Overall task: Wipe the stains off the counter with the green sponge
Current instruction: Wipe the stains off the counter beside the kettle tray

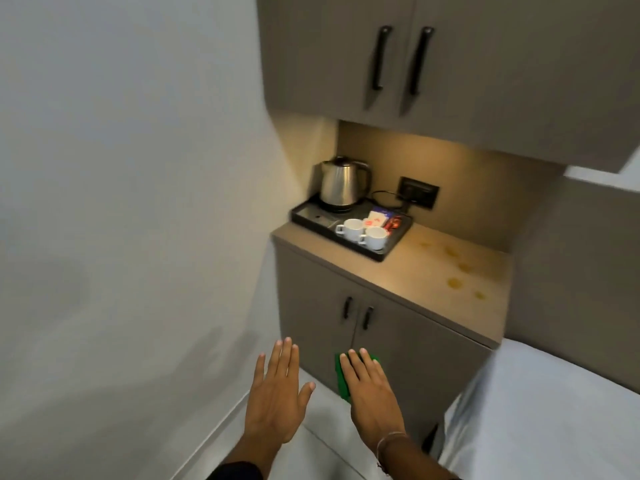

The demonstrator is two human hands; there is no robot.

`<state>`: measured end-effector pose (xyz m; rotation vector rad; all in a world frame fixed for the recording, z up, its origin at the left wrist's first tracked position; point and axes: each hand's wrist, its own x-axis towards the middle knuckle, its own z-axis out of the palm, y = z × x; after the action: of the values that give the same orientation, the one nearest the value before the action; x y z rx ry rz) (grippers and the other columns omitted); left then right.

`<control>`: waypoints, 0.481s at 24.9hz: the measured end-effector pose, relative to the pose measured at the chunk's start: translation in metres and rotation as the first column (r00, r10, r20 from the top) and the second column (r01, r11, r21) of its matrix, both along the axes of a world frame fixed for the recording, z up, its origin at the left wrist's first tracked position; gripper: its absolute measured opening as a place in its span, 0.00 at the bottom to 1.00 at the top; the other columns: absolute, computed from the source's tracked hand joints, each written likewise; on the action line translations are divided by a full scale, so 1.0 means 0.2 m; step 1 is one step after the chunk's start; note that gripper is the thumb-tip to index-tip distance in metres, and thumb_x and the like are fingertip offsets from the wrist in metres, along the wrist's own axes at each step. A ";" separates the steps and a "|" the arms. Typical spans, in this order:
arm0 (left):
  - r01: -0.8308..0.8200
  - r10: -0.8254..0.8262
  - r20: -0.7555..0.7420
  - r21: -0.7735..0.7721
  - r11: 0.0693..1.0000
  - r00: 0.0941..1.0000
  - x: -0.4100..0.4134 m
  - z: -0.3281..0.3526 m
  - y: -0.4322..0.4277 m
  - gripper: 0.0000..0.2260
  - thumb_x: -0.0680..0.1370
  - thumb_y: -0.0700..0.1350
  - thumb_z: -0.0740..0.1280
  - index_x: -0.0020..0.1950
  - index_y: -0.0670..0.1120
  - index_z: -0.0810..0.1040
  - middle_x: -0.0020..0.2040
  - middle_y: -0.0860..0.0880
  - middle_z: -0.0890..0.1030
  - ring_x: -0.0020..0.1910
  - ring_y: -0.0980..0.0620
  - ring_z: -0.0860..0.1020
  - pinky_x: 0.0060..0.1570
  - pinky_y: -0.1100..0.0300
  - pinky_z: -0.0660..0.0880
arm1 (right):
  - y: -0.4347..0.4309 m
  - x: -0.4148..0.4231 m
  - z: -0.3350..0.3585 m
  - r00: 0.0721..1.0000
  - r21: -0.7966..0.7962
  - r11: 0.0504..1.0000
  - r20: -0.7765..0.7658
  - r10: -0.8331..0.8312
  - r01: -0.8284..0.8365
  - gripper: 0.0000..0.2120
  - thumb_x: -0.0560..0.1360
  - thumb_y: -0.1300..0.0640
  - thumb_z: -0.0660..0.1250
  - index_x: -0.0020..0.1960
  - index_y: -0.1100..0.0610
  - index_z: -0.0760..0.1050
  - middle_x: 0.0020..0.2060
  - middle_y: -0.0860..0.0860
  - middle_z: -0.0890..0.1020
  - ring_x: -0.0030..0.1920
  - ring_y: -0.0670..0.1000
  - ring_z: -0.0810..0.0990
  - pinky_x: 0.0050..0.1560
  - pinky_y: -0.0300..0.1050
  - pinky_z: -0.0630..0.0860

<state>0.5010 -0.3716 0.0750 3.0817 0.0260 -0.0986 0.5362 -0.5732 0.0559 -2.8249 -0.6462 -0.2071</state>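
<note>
My right hand point(372, 393) covers most of the green sponge point(343, 379) — only its left edge and a corner past my fingertips show, so I can't tell how I grip it. Both forearms are cut off at the bottom edge. Far ahead of my hands, the packets point(381, 220) in the tray point(391, 249) are too blurred to read.

A shiny metal kettle point(341, 183) stands at the back of a black tray point(311, 221). Two white cups point(363, 233) sit side by side at the front of the tray, with small packets point(377, 218) just behind them. A black wall socket point(419, 192) is near the kettle. Above hang cupboard doors with two long black handles point(398, 60). Two small black handles point(357, 312) are on the doors below.
</note>
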 end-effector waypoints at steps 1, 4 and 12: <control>0.059 -0.059 0.022 -0.008 0.998 0.998 0.14 0.00 -0.08 0.46 0.72 0.69 0.22 0.84 0.44 0.38 0.85 0.44 0.39 0.83 0.43 0.37 0.81 0.40 0.39 | -0.10 0.07 0.00 0.998 -0.011 0.998 0.007 -0.055 0.055 0.44 0.71 0.75 0.58 0.81 0.53 0.47 0.81 0.54 0.54 0.81 0.59 0.47 0.79 0.55 0.40; 0.210 -0.208 0.058 -0.015 0.978 0.976 0.60 -0.02 -0.32 0.40 0.79 0.66 0.32 0.84 0.43 0.40 0.85 0.43 0.41 0.83 0.43 0.38 0.81 0.39 0.41 | -0.36 0.29 -0.02 0.980 -0.047 0.979 0.005 -0.200 0.200 0.43 0.72 0.75 0.59 0.81 0.54 0.47 0.81 0.54 0.55 0.81 0.60 0.48 0.80 0.56 0.45; 0.511 -0.503 0.105 -0.073 0.857 0.858 1.62 -0.04 -0.89 0.35 0.85 0.63 0.51 0.84 0.42 0.47 0.86 0.41 0.49 0.84 0.42 0.44 0.81 0.38 0.46 | -0.75 0.79 0.00 0.854 -0.012 0.859 -0.096 -0.511 0.513 0.41 0.78 0.65 0.66 0.80 0.47 0.44 0.81 0.47 0.49 0.76 0.49 0.35 0.74 0.53 0.40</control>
<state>0.8259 -0.5497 0.0667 2.9017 -0.7757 0.0062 0.6939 -0.7242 0.0556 -2.9088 0.1474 -0.1605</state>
